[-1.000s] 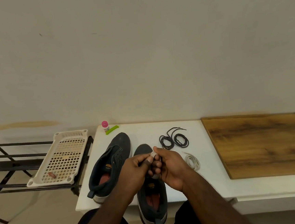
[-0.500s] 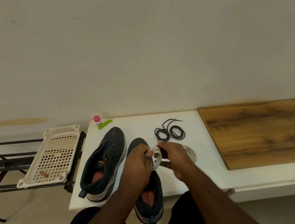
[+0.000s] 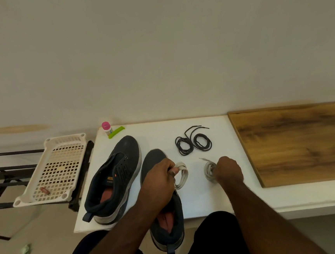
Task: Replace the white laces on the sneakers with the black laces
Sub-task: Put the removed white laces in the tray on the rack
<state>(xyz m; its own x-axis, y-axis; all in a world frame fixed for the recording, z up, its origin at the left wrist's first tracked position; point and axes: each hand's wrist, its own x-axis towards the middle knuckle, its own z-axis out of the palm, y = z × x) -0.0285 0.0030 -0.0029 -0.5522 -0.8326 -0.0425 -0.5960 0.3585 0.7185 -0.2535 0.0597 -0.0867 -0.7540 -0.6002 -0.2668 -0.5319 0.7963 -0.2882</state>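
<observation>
— Gripping what, exactly, with the left hand (image 3: 159, 180)?

— A looped white lace (image 3: 181, 175), pinched in curled fingers, hanging just right of the near sneaker (image 3: 160, 198). The right hand (image 3: 228, 171) curls on a second coiled white lace (image 3: 209, 169) lying on the white table (image 3: 199, 201).

— And the black laces (image 3: 193, 143)?

— Two coils beyond both hands, untouched. The other sneaker (image 3: 116, 178) lies to the left, unlaced.

— Anything else nearby?

— A wooden board (image 3: 297, 143) to the right, a pink-capped bottle (image 3: 106, 127) and a green clip (image 3: 115, 129) at the far edge, and a perforated tray (image 3: 59, 168) on a rack.
</observation>
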